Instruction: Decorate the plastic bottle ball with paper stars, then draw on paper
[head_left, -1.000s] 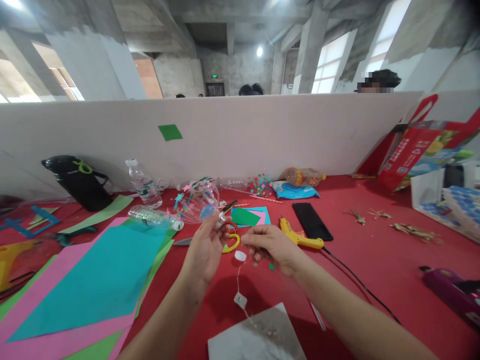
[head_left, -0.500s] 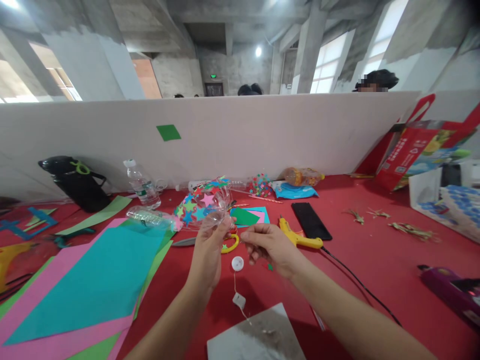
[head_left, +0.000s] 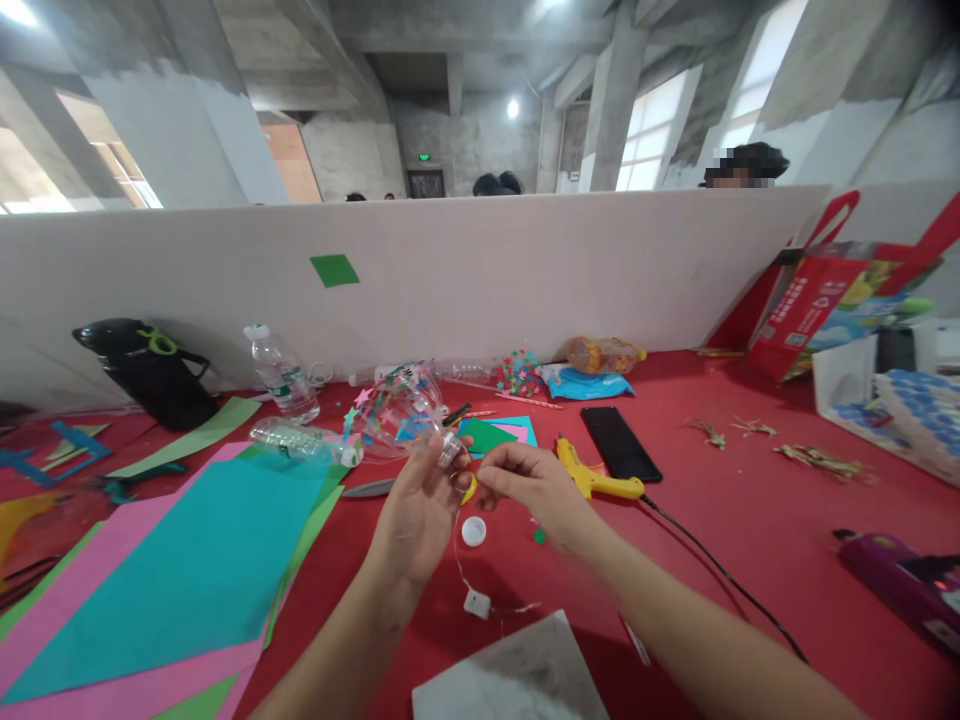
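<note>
My left hand (head_left: 420, 500) is closed on the neck of a clear plastic bottle (head_left: 401, 405) stuck with coloured paper stars. The bottle lies tilted, its threaded mouth turned toward me. Just right of that mouth, my right hand (head_left: 525, 485) has thumb and forefinger pinched together, seemingly on a thin wire (head_left: 459, 555); the pinch itself is too small to make out. The wire runs down from the hands to a small white box (head_left: 477, 604). Below the hands lies a white bottle cap (head_left: 473, 531). Yellow-handled scissors (head_left: 367, 489) are partly hidden behind my left hand.
A yellow glue gun (head_left: 600, 475) with a black cord and a dark phone (head_left: 621, 443) lie to the right. Coloured paper sheets (head_left: 187, 560) cover the left side. A white board (head_left: 510, 675) is in front. Bottles (head_left: 281, 375) stand and lie along the white partition (head_left: 525, 270).
The starred bottle has turned and dropped lower, bringing its mouth into view. My right hand stays close beside it. The wire has shifted left, off the cap, and the small box has moved slightly.
</note>
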